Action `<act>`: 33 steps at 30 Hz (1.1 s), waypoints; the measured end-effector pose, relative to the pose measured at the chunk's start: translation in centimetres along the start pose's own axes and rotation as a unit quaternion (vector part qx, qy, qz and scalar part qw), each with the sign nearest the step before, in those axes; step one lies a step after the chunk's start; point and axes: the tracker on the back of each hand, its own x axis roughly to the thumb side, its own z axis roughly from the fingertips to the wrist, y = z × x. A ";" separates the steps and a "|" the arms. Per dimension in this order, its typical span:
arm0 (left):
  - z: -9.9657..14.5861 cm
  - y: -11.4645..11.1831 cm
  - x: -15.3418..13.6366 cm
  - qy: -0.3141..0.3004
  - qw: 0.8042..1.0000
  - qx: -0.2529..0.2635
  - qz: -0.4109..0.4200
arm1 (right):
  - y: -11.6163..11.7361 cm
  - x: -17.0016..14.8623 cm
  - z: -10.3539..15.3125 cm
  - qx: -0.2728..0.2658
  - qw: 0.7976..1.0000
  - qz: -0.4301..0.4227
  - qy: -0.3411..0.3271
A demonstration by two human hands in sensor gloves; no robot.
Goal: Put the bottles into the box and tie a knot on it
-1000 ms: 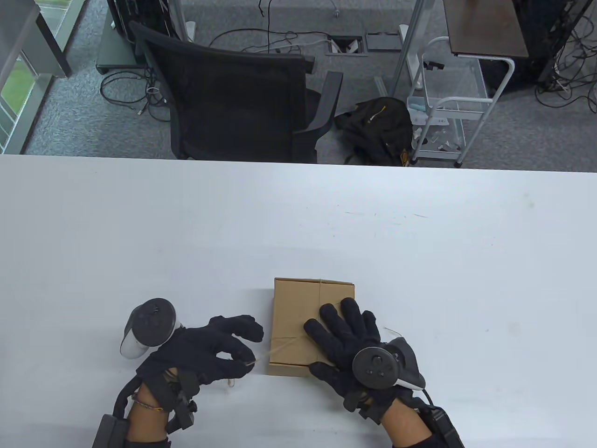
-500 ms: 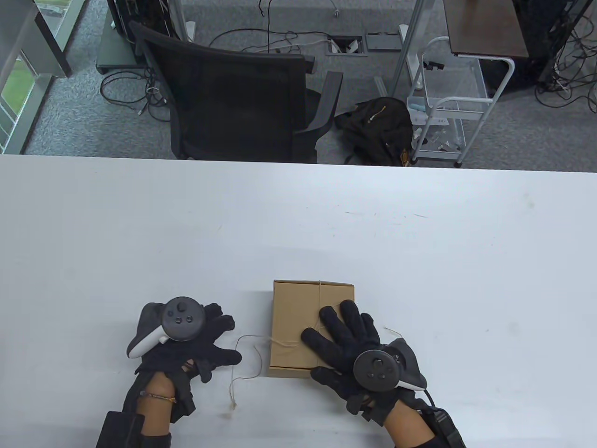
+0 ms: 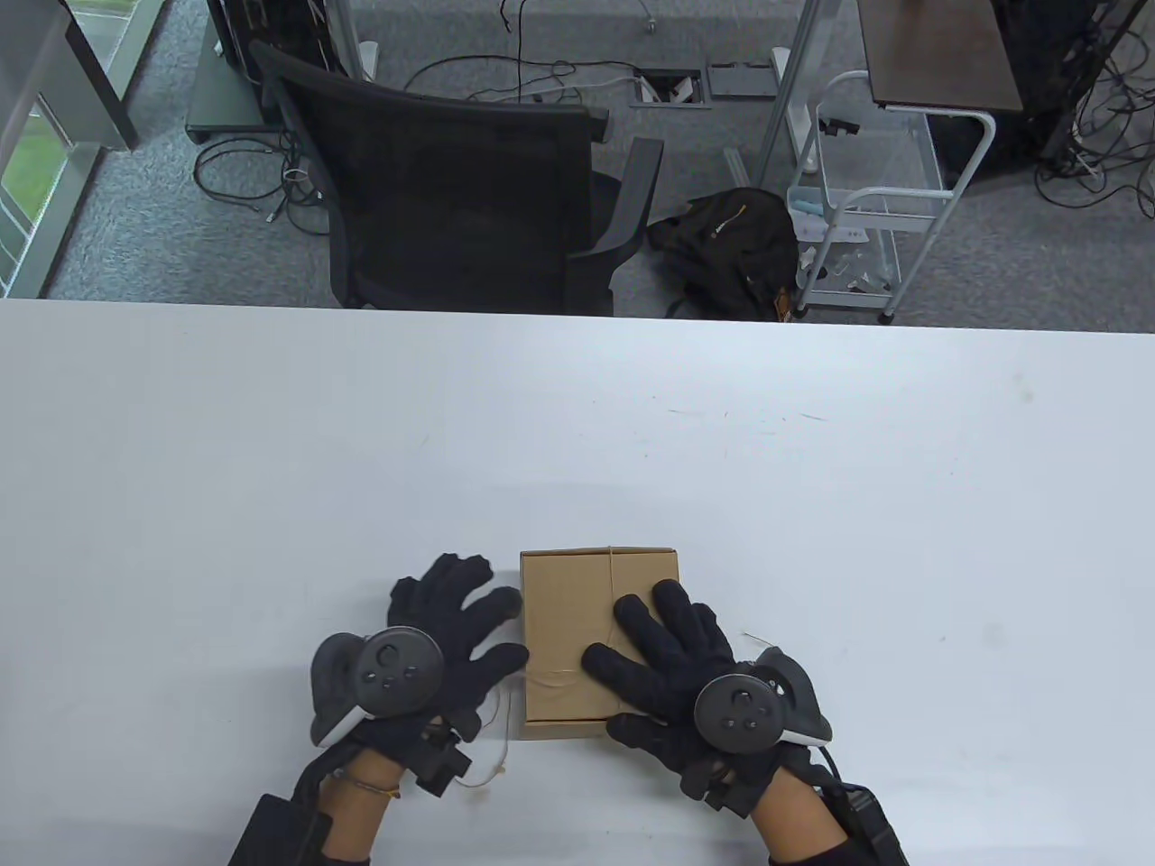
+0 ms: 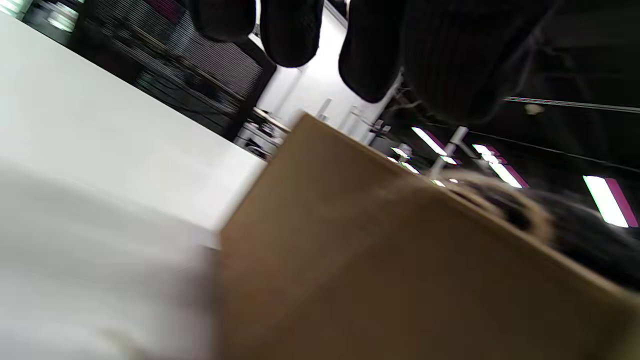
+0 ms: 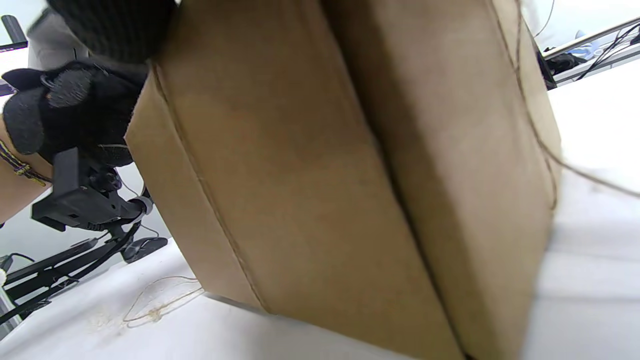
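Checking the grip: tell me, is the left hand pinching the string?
No, the left hand lies open beside the box; the string lies loose.

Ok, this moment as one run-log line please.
box: closed, on table | string: around box, loose end on table | left hand: open beside box | right hand: flat on lid

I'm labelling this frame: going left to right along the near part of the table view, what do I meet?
left hand → loose string end → cardboard box → right hand
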 end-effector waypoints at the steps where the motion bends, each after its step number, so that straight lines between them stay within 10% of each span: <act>1: -0.1 -0.5 0.6 -0.004 1.000 0.007 -0.007 | 0.0 0.0 0.0 0.002 1.000 -0.001 -0.002; 4: -0.4 -1.7 1.8 -0.030 0.996 -0.055 -0.062 | 0.0 -0.1 0.2 0.006 1.000 -0.014 -0.007; 18: 0.4 -3.2 4.1 -0.061 0.989 -0.019 -0.135 | 0.4 1.5 0.3 0.024 0.999 -0.015 -0.023; 33: 0.9 -1.9 3.0 -0.087 0.996 0.006 -0.024 | 0.5 2.2 0.1 0.024 0.998 0.044 -0.031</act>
